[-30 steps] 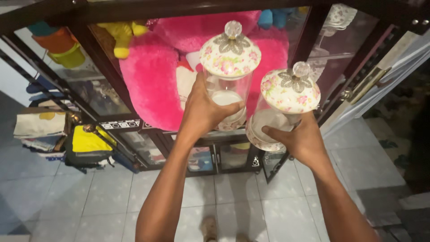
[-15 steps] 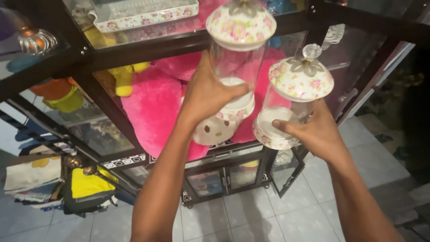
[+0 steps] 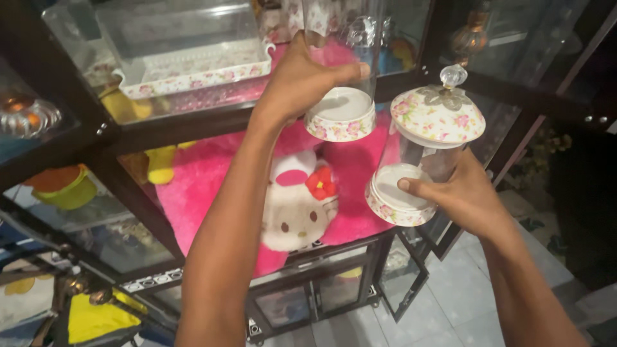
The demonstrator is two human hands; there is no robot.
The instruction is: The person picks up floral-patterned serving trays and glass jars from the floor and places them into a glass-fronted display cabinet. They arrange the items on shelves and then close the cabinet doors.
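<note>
My left hand (image 3: pixel 302 80) grips a tall glass jar (image 3: pixel 339 96) with a white floral base, raised to the level of the cabinet's upper glass shelf; its top runs out of view. My right hand (image 3: pixel 459 196) holds a second glass jar (image 3: pixel 418 170) lower and to the right, wrapped around its side near the floral base. That jar carries a domed floral lid (image 3: pixel 438 115) with a clear knob. Both jars are upright and look empty.
A dark-framed glass cabinet (image 3: pixel 116 138) stands in front. A floral tray (image 3: pixel 193 71) with a clear cover sits on its upper shelf. A pink plush toy (image 3: pixel 295 199) fills the middle shelf. An open glass door (image 3: pixel 402 276) hangs low right, above a tiled floor.
Both hands have lifted their jars higher; the left jar has risen to the upper shelf level. The view has tilted up and closer to the cabinet.
</note>
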